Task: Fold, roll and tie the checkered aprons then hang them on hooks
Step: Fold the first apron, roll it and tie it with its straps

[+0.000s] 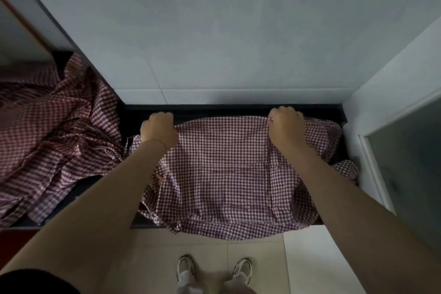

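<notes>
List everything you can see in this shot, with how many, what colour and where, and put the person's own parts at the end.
apron: one, red-and-white check, spread flat on the counter, near edge hanging over the front
apron pile: count unclear, same check, crumpled at the counter's left end
counter: one, dark, against the wall
wall: pale grey tiles, behind the counter
floor: beige tiles, below the counter
shoes: two, white, on the floor
left hand: one, grips the apron's far left edge
right hand: one, grips the apron's far right edge
</notes>
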Available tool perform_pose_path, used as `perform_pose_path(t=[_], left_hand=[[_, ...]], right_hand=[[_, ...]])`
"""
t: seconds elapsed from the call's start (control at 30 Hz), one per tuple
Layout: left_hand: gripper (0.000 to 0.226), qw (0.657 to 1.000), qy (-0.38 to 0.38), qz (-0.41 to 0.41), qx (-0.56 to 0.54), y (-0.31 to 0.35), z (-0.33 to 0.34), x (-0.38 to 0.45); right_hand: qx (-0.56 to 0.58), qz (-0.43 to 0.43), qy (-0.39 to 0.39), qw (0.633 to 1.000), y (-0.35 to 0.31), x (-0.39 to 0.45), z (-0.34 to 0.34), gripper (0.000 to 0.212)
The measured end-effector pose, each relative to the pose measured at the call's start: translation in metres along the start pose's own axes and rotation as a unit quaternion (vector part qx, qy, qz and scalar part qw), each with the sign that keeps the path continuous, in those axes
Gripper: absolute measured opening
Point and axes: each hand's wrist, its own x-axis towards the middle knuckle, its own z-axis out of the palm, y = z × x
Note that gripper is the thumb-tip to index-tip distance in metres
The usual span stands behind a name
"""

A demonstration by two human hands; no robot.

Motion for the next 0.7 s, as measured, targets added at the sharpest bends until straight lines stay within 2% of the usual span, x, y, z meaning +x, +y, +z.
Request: perform_pose_path(t=[0.1,0.13,0.17,0.2,0.23,0.27,0.3,0.33,0.37,0.4,0.47,0.53,0.6,0.7], left_hand=[[0.019,0.977,0.193,0.081,-0.043,0.0,-0.019,-0.006],[0.017,0.963,0.241,0.119,-0.032,-0.001,-0.022,-0.013],[0.012,0.957,0.245,0.155,0.001,0.0,-0.023,-0.02],[0.004,0.965,0.179,0.187,0.05,0.0,-0.021,-0.029],[0.008,0.972,0.048,0.203,0.111,0.001,-0.019,-0.036],[0.015,0.958,-0.128,0.2,0.16,0.003,-0.018,-0.046],[0.023,0.921,-0.297,0.171,0.183,0.007,-0.016,-0.054],[0.032,0.883,-0.411,0.133,0.183,0.011,-0.016,-0.06],[0.038,0.869,-0.448,0.117,0.174,0.017,-0.014,-0.063],[0.041,0.885,-0.424,0.119,0.152,0.022,-0.012,-0.064],[0.042,0.949,-0.28,0.116,0.084,0.035,-0.002,-0.06],[0.037,0.977,-0.178,0.109,0.031,0.048,0.01,-0.059],[0.042,0.979,-0.161,0.129,0.01,0.06,0.026,-0.06],[0.063,0.966,-0.218,0.141,0.012,0.075,0.051,-0.061]], right_hand=[[-0.026,0.003,0.171,0.985,0.003,-0.003,-0.024,0.011],[-0.048,-0.011,0.2,0.979,0.002,-0.009,-0.032,0.011],[-0.065,-0.032,0.193,0.979,0.002,-0.016,-0.035,0.01],[-0.061,-0.061,0.125,0.988,0.002,-0.023,-0.038,0.006],[-0.051,-0.077,-0.024,0.995,0.001,-0.032,-0.04,0.003],[-0.051,-0.068,-0.227,0.97,-0.001,-0.041,-0.043,0.01],[-0.066,-0.043,-0.419,0.905,-0.005,-0.051,-0.048,0.019],[-0.079,-0.013,-0.535,0.841,-0.007,-0.06,-0.051,0.026],[-0.078,0.007,-0.576,0.813,-0.01,-0.064,-0.053,0.029],[-0.068,0.015,-0.563,0.824,-0.013,-0.061,-0.05,0.03],[-0.051,0.023,-0.472,0.88,-0.012,-0.049,-0.045,0.032],[-0.054,0.02,-0.396,0.916,-0.007,-0.042,-0.037,0.03],[-0.011,-0.022,-0.329,0.944,0.005,-0.047,-0.029,0.026],[0.015,-0.049,-0.303,0.952,0.024,-0.062,-0.011,0.052]])
